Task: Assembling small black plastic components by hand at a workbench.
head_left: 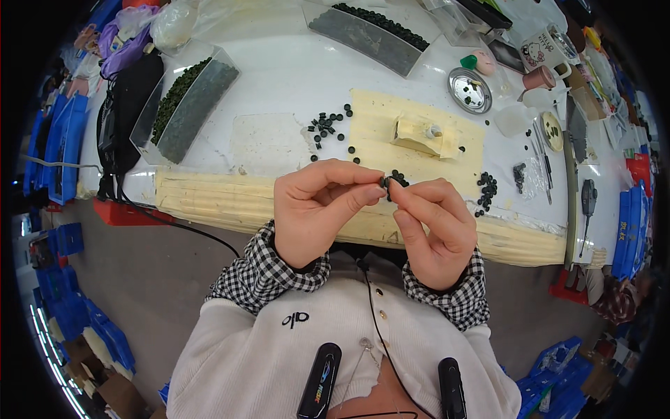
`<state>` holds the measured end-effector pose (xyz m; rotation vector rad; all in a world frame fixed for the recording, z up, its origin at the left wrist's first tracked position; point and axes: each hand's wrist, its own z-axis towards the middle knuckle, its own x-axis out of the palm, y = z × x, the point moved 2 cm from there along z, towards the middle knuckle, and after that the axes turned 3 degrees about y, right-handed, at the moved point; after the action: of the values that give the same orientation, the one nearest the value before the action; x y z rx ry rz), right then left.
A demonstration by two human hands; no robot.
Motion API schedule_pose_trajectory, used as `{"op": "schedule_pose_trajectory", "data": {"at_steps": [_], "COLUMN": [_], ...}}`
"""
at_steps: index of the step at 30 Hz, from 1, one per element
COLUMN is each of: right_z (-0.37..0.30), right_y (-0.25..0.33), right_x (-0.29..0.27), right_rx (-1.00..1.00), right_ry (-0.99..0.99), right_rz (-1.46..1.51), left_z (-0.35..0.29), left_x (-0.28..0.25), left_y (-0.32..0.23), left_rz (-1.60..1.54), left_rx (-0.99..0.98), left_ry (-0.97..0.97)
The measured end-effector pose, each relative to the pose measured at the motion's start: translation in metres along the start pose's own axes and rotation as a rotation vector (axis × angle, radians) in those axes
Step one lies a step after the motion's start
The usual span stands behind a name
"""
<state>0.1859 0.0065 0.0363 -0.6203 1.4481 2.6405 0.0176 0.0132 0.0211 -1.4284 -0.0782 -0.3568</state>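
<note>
Over the table's front edge, my left hand (307,206) pinches a small dark round part (384,182) between thumb and forefinger. My right hand (441,230) meets it there, its fingertips closed on the same part. Fingers cover most of the part, so its exact kind does not show. Just behind the fingertips lies a cluster of small black cylindrical pieces (400,177). More black pieces (325,126) are scattered to the left, and another group (487,190) sits right of my right hand. A small cream block fixture (424,136) with a metal knob stands on the yellow mat (370,105).
Clear bins hold dark green pieces (180,94) at left and black pieces (384,24) at the back. To the right are a round metal dish (469,91), a pink cup (539,79), tweezers (546,167) and a screwdriver (588,199). A black cable (188,225) hangs over the left front edge.
</note>
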Motion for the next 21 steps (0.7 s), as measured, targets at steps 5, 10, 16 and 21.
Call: {"op": "schedule_pose_trajectory", "data": {"at_steps": [5, 10, 16, 21], "right_z": [-0.0020, -0.0032, -0.0043, -0.0039], "right_y": [-0.0038, -0.0047, -0.0070, -0.0086], "right_x": [0.0012, 0.0017, 0.0027, 0.0028], "right_rx": [0.002, 0.015, 0.024, 0.067], "right_ry": [-0.004, 0.001, 0.000, -0.027], "right_rz": [0.002, 0.010, 0.033, 0.018], "left_z": [-0.0006, -0.0012, -0.0007, 0.0021], "left_x": [0.0005, 0.0006, -0.0001, -0.0023], "left_y": [-0.0022, -0.0037, -0.0022, -0.0030], "left_rz": [0.126, 0.128, 0.136, 0.334], "left_rx": [0.051, 0.028, 0.022, 0.080], "left_ry": [-0.003, -0.003, 0.007, -0.031]}}
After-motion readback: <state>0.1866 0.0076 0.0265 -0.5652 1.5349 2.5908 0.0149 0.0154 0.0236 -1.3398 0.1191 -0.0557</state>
